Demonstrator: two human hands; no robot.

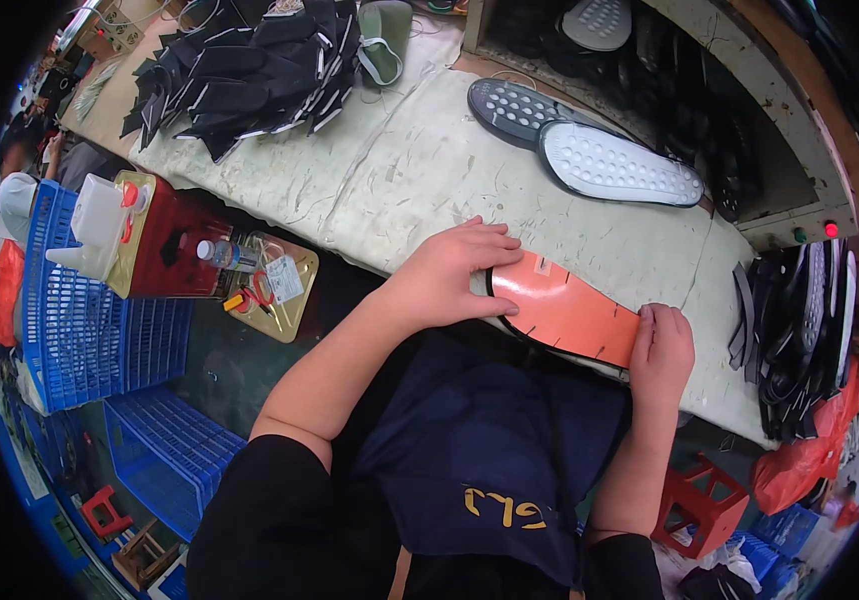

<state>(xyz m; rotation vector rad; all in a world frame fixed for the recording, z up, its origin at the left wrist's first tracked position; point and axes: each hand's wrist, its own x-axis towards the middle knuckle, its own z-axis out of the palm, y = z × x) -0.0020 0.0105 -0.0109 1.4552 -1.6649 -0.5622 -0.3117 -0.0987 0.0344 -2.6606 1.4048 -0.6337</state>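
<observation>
An orange, glossy, sole-shaped board (561, 308) with a dark rim and short black tick marks lies at the table's near edge. My left hand (456, 272) grips its left end, thumb on the top face and fingers at the far side. At the other end, my right hand (662, 348) is closed round the board's tip. What lies under the board is mostly hidden. Beyond it on the table rest a white-studded shoe sole (619, 165) and a dark sole (514, 108) partly beneath that one.
A heap of black cut pieces (249, 75) covers the far left of the pale tabletop (399, 180). A metal cabinet (799, 215) holding soles stands at the far right. More soles (799, 330) hang at the right end. Blue crates (164, 440) and a red stool (699, 505) stand below.
</observation>
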